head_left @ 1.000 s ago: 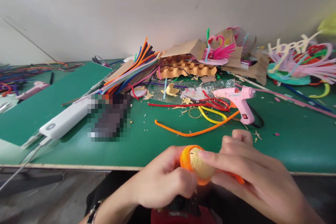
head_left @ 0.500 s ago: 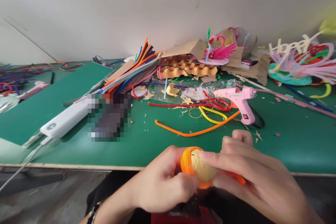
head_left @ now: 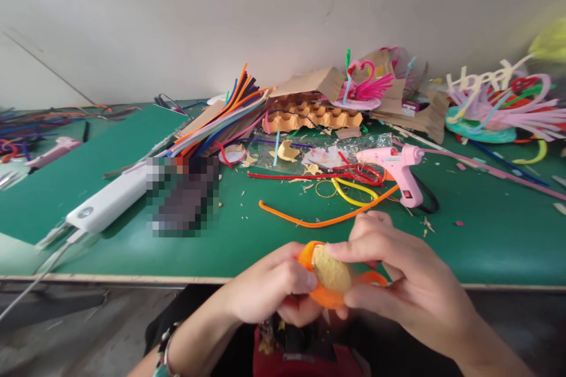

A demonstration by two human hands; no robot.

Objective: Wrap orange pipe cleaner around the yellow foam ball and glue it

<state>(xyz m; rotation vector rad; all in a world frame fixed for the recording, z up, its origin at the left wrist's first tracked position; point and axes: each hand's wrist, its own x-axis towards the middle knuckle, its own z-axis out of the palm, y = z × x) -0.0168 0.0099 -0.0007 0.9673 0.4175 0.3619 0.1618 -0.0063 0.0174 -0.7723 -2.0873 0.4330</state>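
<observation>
Above my lap, in front of the table edge, a pale yellow egg-shaped piece is held between both hands. An orange pipe cleaner wraps around its side and underside. My left hand grips the wrapped left side, with the thumb on the orange fuzz. From the right, my right hand has its index finger on top of the egg-shaped piece and its thumb against the lower right. A loose loop of orange pipe cleaner shows between that finger and thumb. What the curled fingers underneath touch is hidden.
On the green table lie a pink glue gun, a loose orange pipe cleaner and a white power strip. Behind them are an egg carton and a pipe cleaner bundle. A pipe cleaner decoration stands right.
The egg-shaped piece has turned slightly and shifted a little left in my hands. My left thumb has moved up onto the orange wrap. The orange end by my right hand now shows as a loop.
</observation>
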